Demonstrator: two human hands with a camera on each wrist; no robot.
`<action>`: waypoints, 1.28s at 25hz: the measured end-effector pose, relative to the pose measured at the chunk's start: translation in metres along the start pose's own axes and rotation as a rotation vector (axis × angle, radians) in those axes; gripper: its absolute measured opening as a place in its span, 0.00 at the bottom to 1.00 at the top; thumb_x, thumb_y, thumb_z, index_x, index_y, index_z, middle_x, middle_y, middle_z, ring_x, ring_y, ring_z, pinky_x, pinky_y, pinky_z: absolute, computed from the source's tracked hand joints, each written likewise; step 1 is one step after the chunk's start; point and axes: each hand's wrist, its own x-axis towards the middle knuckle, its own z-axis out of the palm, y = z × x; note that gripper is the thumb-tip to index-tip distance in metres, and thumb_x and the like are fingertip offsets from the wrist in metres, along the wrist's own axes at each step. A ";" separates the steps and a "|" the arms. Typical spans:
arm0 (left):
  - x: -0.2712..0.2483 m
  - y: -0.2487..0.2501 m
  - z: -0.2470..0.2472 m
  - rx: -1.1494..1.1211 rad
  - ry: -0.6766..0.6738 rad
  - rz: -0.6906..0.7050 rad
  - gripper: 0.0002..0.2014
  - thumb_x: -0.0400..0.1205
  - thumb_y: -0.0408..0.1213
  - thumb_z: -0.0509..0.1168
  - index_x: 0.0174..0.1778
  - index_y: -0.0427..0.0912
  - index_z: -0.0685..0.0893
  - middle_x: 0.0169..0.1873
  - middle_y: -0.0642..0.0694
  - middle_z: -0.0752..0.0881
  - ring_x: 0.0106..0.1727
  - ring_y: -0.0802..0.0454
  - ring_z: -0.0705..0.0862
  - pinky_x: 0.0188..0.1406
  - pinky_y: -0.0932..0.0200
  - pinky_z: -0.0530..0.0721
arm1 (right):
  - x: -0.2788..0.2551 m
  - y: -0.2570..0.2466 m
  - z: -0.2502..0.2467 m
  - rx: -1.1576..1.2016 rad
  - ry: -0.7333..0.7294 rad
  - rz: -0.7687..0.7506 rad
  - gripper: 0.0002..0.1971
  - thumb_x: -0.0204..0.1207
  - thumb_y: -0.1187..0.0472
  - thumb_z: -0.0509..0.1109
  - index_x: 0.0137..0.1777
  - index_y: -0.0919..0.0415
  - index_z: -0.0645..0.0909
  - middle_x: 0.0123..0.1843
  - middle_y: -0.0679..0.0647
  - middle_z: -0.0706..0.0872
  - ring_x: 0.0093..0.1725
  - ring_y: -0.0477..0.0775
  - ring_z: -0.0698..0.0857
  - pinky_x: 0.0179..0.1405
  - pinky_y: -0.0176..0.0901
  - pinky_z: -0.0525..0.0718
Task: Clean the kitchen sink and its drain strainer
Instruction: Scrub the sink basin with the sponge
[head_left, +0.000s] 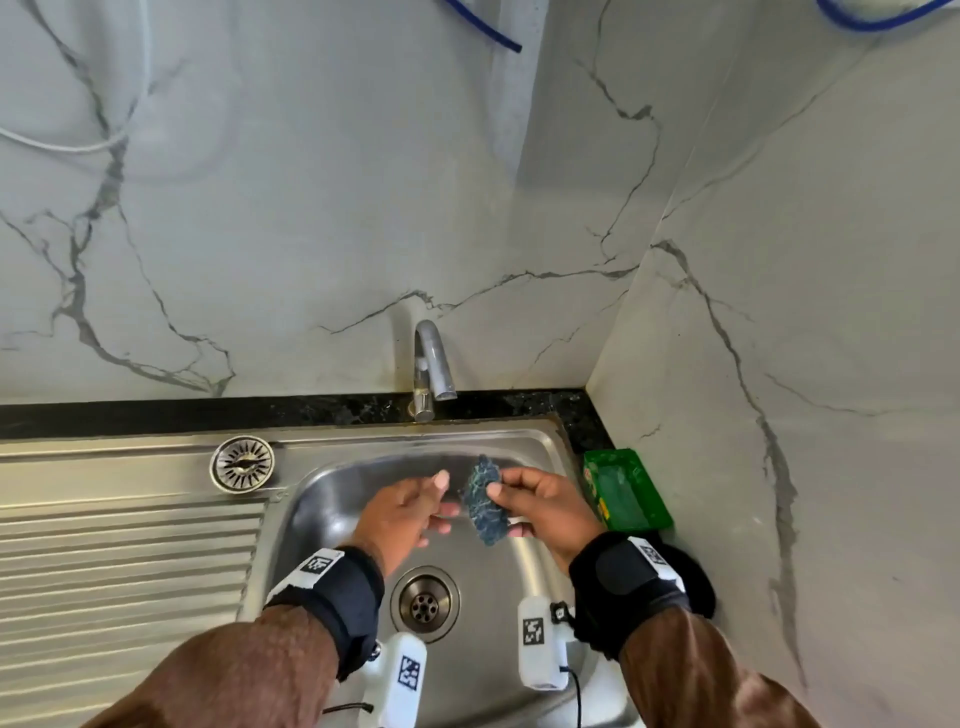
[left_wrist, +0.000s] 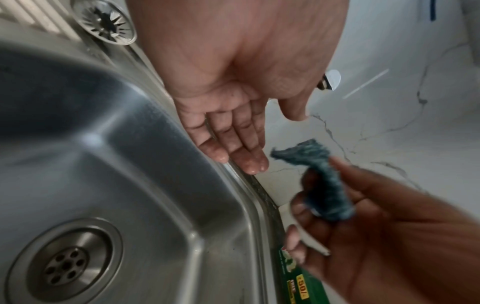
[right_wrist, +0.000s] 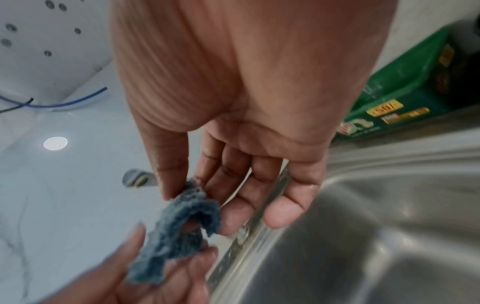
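Note:
Over the steel sink my right hand pinches a crumpled blue-green scrub pad between thumb and fingers. The right wrist view shows the pad hanging folded from that pinch. My left hand hovers just left of the pad with straight, wet fingers and holds nothing; whether it touches the pad I cannot tell. The round drain strainer lies out of the basin, on the sink's back rim by the drainboard. The open drain sits below my hands.
A chrome tap stands behind the basin, against the marble wall. A green soap box lies on the black counter at the right of the sink. The ribbed drainboard stretches to the left.

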 end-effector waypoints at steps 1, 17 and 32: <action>-0.004 0.002 0.001 -0.028 -0.004 0.004 0.11 0.84 0.51 0.65 0.54 0.49 0.85 0.44 0.50 0.93 0.44 0.52 0.92 0.42 0.56 0.86 | 0.001 0.009 0.010 -0.017 -0.022 0.014 0.11 0.77 0.57 0.76 0.59 0.57 0.87 0.53 0.56 0.93 0.46 0.50 0.88 0.47 0.48 0.82; -0.011 -0.050 -0.115 1.189 0.075 -0.183 0.27 0.80 0.32 0.66 0.76 0.48 0.71 0.72 0.44 0.74 0.70 0.41 0.79 0.67 0.44 0.81 | 0.020 0.080 0.119 -0.093 -0.048 0.144 0.11 0.71 0.71 0.80 0.46 0.58 0.84 0.41 0.58 0.91 0.34 0.49 0.89 0.32 0.37 0.86; -0.001 -0.067 -0.158 1.564 -0.087 -0.287 0.53 0.64 0.48 0.82 0.83 0.51 0.59 0.80 0.55 0.69 0.76 0.44 0.70 0.69 0.45 0.71 | 0.102 0.075 0.221 -0.315 -0.096 -0.008 0.17 0.71 0.67 0.77 0.60 0.58 0.89 0.50 0.53 0.92 0.48 0.48 0.88 0.60 0.45 0.87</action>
